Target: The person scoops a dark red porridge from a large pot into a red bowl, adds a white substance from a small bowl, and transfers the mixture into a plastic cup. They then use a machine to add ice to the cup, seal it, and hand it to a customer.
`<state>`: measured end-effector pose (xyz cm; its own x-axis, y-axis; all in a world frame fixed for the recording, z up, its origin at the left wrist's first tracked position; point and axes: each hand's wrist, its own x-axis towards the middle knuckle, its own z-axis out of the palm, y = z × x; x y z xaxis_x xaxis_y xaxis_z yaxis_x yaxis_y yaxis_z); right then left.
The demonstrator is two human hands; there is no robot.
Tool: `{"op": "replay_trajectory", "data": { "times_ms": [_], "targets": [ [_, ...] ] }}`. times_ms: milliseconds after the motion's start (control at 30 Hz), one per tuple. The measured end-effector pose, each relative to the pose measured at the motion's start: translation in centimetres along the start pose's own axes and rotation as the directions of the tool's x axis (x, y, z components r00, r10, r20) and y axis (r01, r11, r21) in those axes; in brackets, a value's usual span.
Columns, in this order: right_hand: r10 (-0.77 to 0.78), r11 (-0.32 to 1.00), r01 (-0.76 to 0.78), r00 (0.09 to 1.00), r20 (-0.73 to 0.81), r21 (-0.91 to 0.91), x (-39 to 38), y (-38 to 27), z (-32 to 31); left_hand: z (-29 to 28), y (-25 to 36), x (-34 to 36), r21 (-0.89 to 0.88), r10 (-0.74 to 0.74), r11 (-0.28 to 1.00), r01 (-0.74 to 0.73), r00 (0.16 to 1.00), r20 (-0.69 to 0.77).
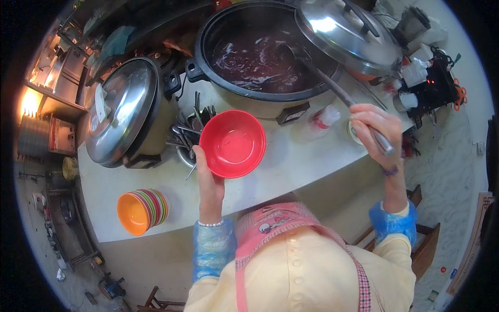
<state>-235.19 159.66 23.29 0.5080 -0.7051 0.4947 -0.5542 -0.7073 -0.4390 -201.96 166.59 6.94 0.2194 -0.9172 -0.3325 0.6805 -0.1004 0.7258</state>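
My left hand (210, 190) grips a red bowl (232, 144) by its left side, thumb along the rim; only a little wetness shows inside it. In my right hand (377, 127) is the long handle of a metal ladle (332, 86), fingers wrapped round its upper end. The ladle's head dips into dark reddish-brown liquid (254, 57) and is partly hidden by it. That liquid fills a big round cooker pot (202, 49) at the far middle of the table. A metal lid (343, 31) leans over the pot's right side.
A second cooker with a shiny lid (122, 112) stands at left. Near it are a container of metal utensils (189, 127) and a stack of coloured bowls (143, 210). A clear bottle (325, 119) stands on the white table (280, 161) in front of the pot.
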Motion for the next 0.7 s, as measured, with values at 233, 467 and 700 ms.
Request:
{"op": "replay_trajectory", "data": {
  "times_ms": [233,467,700],
  "targets": [
    [-0.009,0.998,0.013,0.997,-0.072,0.056,-1.7,0.3,-0.4,-0.4,0.2,0.2,-0.001,0.017,1.0,-0.017,1.0,0.016],
    [-0.147,0.983,0.144,0.989,-0.022,-0.118,-2.2,1.5,0.2,0.6,0.5,0.7,-0.007,0.038,0.999,-0.038,0.999,0.004],
    [-0.014,0.996,0.029,0.985,-0.174,0.087,-1.7,5.1,5.3,3.1,2.9,2.1,0.031,0.12,0.992,-0.12,0.993,-0.009]
  ]
}}
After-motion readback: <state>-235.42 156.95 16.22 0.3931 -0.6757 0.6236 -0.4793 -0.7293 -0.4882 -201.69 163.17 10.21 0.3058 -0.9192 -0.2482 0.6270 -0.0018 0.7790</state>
